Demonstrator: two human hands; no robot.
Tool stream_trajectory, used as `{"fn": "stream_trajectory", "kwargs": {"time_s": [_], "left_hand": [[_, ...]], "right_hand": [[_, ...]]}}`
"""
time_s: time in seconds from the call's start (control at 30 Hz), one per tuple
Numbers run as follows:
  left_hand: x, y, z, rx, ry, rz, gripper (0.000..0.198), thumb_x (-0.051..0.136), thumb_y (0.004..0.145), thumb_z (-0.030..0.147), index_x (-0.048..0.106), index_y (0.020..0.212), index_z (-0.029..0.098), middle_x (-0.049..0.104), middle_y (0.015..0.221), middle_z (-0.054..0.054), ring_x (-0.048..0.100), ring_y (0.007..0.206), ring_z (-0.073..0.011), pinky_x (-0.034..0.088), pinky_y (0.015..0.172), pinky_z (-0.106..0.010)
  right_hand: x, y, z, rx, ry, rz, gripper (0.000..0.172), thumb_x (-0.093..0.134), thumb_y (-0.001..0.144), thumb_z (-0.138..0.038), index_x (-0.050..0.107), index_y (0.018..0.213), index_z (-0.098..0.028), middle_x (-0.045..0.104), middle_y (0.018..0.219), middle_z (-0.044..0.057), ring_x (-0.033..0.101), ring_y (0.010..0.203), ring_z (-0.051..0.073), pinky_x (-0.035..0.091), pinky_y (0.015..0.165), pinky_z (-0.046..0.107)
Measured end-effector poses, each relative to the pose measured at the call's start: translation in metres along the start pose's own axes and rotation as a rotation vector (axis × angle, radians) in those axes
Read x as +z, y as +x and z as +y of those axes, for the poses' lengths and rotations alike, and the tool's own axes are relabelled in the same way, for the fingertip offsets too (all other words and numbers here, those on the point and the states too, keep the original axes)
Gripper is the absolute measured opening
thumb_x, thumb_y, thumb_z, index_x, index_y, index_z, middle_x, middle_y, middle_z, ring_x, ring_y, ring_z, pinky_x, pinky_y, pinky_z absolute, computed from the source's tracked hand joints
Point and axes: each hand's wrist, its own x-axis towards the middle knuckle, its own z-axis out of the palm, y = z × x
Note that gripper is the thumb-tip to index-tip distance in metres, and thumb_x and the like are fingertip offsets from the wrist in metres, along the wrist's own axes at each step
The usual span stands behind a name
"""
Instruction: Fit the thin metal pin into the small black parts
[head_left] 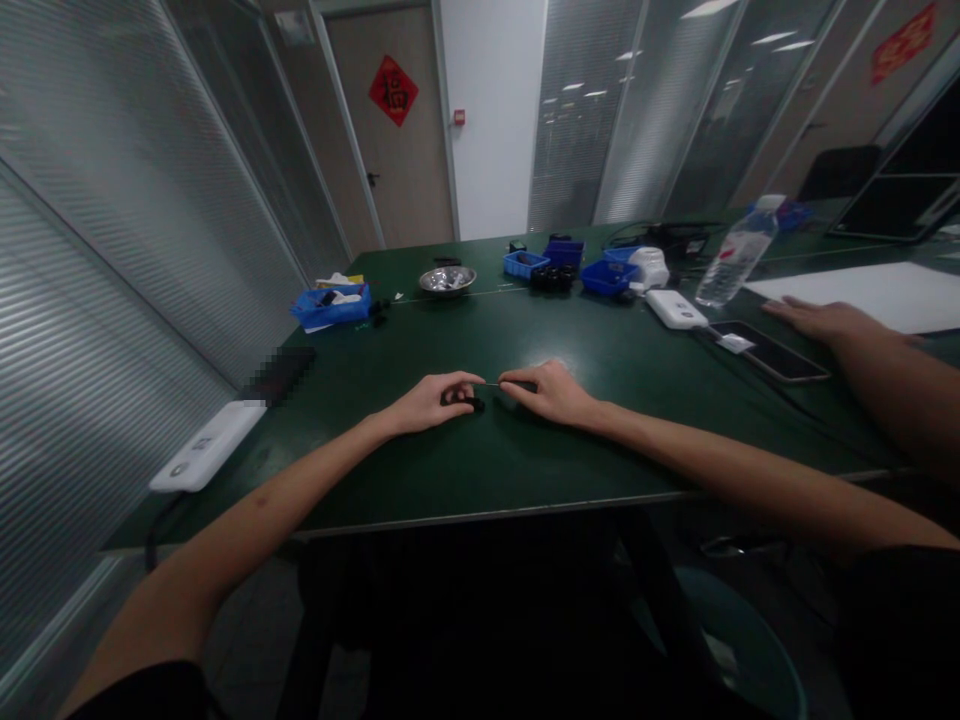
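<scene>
Over the middle of the green table, my left hand (430, 404) curls its fingers around a small black part (474, 403), too small to name closely. Facing it, my right hand (551, 393) pinches a thin metal shaft (491, 384), whose back end is hidden in the fingers. The shaft points left and reaches the left hand's fingertips; whether it touches the black part I cannot tell. Both forearms rest low across the table's near edge.
A metal bowl (448, 281) and blue bins (334, 305) stand further back. White power banks (212, 444), a phone (771, 351) and a water bottle (742, 250) lie or stand to the sides. Another person's hand (825, 320) rests at the right by a white sheet (862, 285).
</scene>
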Motion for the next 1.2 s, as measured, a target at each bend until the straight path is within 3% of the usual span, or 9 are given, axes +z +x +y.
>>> {"fn": "stream_trajectory", "kwargs": {"time_s": [0.1,0.3,0.5,0.67,0.83,0.97,1.2], "left_hand": [[-0.003,-0.001,0.001,0.030,0.061,0.006,0.024,0.069,0.099,0.034,0.074,0.117,0.020,0.070,0.116,-0.009,0.065,0.099,-0.0221,0.052,0.085,-0.036],[-0.014,-0.003,-0.003,0.030,0.220,0.124,0.011,0.068,0.097,0.028,0.072,0.103,0.020,0.067,0.122,-0.010,0.062,0.117,-0.0273,0.049,0.106,-0.048],[-0.012,-0.003,-0.009,0.046,0.200,0.086,0.022,0.061,0.101,0.023,0.069,0.121,0.022,0.068,0.135,-0.011,0.061,0.128,-0.0272,0.047,0.112,-0.050],[-0.010,-0.001,-0.003,0.088,0.303,0.018,0.028,0.059,0.104,0.024,0.069,0.130,0.024,0.072,0.129,-0.010,0.064,0.123,-0.0269,0.046,0.110,-0.051],[-0.017,-0.002,-0.010,0.083,0.362,0.059,0.033,0.057,0.104,0.026,0.069,0.134,0.023,0.071,0.129,-0.011,0.063,0.122,-0.0276,0.048,0.109,-0.049],[-0.039,-0.009,-0.038,-0.065,0.369,0.182,0.033,0.060,0.101,0.029,0.072,0.132,0.023,0.071,0.129,-0.010,0.066,0.117,-0.0269,0.052,0.105,-0.047],[-0.108,-0.048,-0.105,-0.488,0.663,0.419,0.035,0.068,0.095,0.028,0.076,0.128,0.021,0.073,0.123,-0.012,0.068,0.111,-0.0319,0.052,0.102,-0.045]], "right_hand": [[0.000,0.000,0.003,0.022,-0.006,0.032,0.039,0.055,0.106,-0.047,0.082,0.122,-0.023,0.083,0.112,0.005,0.077,0.084,0.023,0.056,0.078,0.034],[0.000,0.001,0.004,0.030,-0.020,0.012,0.040,0.054,0.106,-0.047,0.081,0.123,-0.023,0.083,0.105,0.004,0.075,0.077,0.021,0.056,0.074,0.033],[0.000,0.001,0.002,0.036,-0.043,0.014,0.040,0.055,0.106,-0.047,0.081,0.124,-0.022,0.083,0.108,0.005,0.077,0.080,0.022,0.056,0.074,0.034],[0.000,0.000,0.001,0.028,-0.060,0.016,0.042,0.054,0.106,-0.048,0.081,0.124,-0.022,0.083,0.109,0.005,0.077,0.081,0.022,0.056,0.076,0.034],[0.001,0.000,0.005,0.014,-0.074,0.010,0.044,0.054,0.106,-0.050,0.081,0.125,-0.022,0.083,0.106,0.006,0.076,0.078,0.022,0.055,0.074,0.033],[0.001,0.000,0.006,0.002,-0.056,-0.009,0.043,0.054,0.106,-0.050,0.080,0.126,-0.022,0.083,0.107,0.005,0.076,0.076,0.020,0.054,0.072,0.032],[0.000,0.000,0.003,0.002,-0.056,-0.010,0.042,0.054,0.106,-0.049,0.080,0.126,-0.022,0.083,0.101,0.005,0.074,0.072,0.020,0.053,0.072,0.033]]}}
